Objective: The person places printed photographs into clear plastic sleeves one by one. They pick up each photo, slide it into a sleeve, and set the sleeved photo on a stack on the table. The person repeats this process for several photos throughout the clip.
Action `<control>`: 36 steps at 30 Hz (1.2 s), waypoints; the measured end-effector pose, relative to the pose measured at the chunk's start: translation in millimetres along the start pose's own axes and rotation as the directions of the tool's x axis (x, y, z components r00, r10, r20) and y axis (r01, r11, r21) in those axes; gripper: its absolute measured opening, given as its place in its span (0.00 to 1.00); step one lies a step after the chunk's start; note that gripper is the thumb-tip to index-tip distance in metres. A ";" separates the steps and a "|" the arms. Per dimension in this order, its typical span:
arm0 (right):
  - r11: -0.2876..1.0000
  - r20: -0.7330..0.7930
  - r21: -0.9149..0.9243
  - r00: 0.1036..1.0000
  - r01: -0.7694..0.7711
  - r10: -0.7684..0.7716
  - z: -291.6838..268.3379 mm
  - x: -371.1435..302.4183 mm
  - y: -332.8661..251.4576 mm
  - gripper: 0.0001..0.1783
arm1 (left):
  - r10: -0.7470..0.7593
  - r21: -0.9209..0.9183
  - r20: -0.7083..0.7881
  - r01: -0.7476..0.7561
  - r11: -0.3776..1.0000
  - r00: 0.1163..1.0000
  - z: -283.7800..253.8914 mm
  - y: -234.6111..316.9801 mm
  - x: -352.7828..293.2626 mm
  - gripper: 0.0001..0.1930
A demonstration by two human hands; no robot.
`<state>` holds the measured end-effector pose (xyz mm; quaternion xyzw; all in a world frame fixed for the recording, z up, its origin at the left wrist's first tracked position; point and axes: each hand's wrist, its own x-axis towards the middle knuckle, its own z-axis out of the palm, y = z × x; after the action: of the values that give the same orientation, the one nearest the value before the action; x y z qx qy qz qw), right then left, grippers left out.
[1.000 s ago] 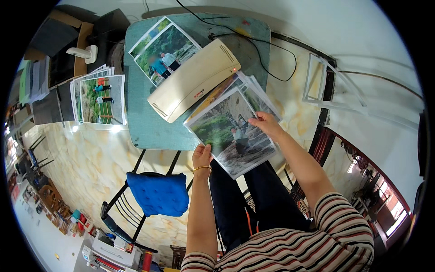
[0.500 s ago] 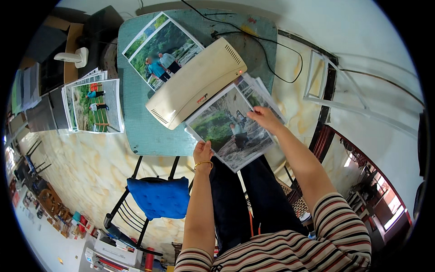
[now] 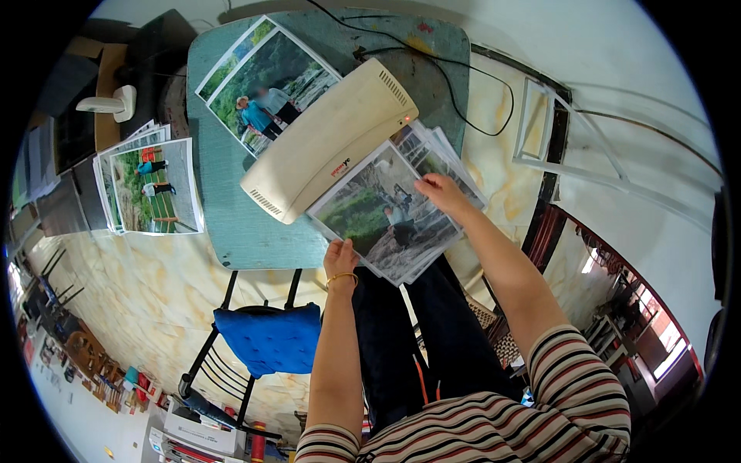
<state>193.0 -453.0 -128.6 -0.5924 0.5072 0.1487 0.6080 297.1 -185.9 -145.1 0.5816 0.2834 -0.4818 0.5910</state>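
Note:
A cream laminator (image 3: 328, 139) with a small red light lies slantwise on a green table. Against its near side is a large photo print (image 3: 386, 216) of people by rocks and greenery, its upper left edge at the machine's slot. My left hand (image 3: 340, 257) is closed on the print's lower left edge, thumb and fingers pinched. Along the right edge, my right hand (image 3: 442, 193) grips the same print between thumb and fingers. More prints (image 3: 455, 158) lie under it, fanned out to the right. Beyond the laminator, other photo prints (image 3: 266, 85) rest on the table.
The green table (image 3: 239, 239) has a black cord (image 3: 451, 89) looping off its right side. A pile of photo prints (image 3: 154, 189) sits left of the table. A chair with a blue cushion (image 3: 266, 336) stands at the near left, and a white metal frame (image 3: 602, 174) at the right.
The print has shifted slightly up and left toward the laminator, both hands moving with it. More edges of the prints beneath now show at its lower right. The whole view has shifted a little.

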 end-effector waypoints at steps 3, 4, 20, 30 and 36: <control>1.000 0.005 0.012 1.000 -0.001 0.001 -0.2 0.2 -2.1 0.16 | -0.019 0.022 -0.017 0.019 1.000 1.000 -0.9 -0.5 2.2 0.07; 1.000 0.007 0.014 1.000 0.004 -0.004 0.1 -0.2 -0.6 0.15 | -0.031 0.033 -0.034 0.032 0.999 0.999 -3.1 -2.8 2.5 0.07; 0.920 0.329 -0.199 0.908 0.337 -0.261 -41.7 -99.9 -40.6 0.11 | 0.259 0.653 0.704 -0.746 0.133 0.662 75.8 137.0 -65.2 0.12; 0.951 0.108 0.025 0.944 0.310 -0.311 -102.2 -168.2 -27.2 0.09 | 0.063 0.733 0.539 -0.505 0.457 0.840 74.5 123.1 -131.5 0.09; 0.865 -0.159 -0.166 0.853 0.473 -0.497 -112.0 -200.4 -49.0 0.19 | 0.214 0.717 0.611 -0.648 0.256 0.762 88.5 120.8 -179.7 0.07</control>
<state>93.6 -478.8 82.5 -0.7486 0.3886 -0.0382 0.5358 318.4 -244.9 80.3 0.7491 -0.3253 -0.4731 0.3306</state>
